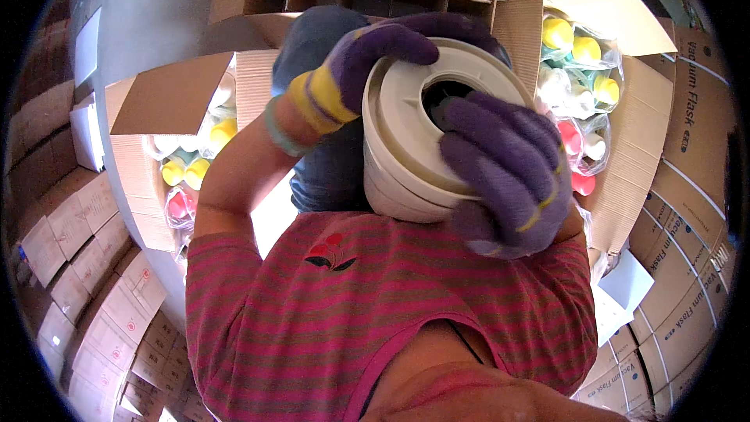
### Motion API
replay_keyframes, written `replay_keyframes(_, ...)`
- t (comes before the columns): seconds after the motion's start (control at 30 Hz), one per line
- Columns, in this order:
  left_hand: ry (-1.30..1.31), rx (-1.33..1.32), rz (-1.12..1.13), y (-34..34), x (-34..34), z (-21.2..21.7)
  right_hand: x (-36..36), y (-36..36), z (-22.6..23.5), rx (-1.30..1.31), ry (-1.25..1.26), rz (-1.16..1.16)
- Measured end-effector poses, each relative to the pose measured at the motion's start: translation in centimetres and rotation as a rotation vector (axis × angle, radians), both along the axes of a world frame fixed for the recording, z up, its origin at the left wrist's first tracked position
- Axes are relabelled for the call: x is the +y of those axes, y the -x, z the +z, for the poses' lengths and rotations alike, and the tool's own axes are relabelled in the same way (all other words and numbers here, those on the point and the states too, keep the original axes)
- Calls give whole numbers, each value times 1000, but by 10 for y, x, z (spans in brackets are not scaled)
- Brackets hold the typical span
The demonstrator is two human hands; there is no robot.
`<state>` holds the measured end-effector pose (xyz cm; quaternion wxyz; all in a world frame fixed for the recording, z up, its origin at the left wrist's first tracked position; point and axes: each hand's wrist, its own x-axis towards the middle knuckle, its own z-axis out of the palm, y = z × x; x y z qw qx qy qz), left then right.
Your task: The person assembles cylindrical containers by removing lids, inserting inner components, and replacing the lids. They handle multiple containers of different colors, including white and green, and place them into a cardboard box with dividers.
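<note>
Between both grips | cream round part (414, 141) | left hand (367, 59) rim, right hand (508, 176) face

Cardboard boxes (168, 98) (coloured bottles (558, 32) inside)

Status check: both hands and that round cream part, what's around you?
Left hand gloved, gripping the cream round part at its top edge. Right hand gloved, fingers at the centre hole. Open cartons of coloured pieces both sides; nothing blocking.

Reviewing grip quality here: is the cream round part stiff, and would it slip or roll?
The cream part looks like rigid moulded plastic, probably light. Smooth walls may slip, though both gloved hands, left and right, clasp it. Being round, it would likely roll on edge.
</note>
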<state>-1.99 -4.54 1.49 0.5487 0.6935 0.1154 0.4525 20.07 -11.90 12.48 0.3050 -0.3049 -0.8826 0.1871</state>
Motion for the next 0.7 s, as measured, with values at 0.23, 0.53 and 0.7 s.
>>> replay_keyframes(0.23,70,-22,-33,12,12,-30,41,16,-24,33,-23,71)
replay_keyframes(0.53,634,190,228,8,-31,39,97,-25,-67,283,173,527)
replay_keyframes(0.7,638,84,-123,-4,34,8,91,-7,-17,-54,123,525)
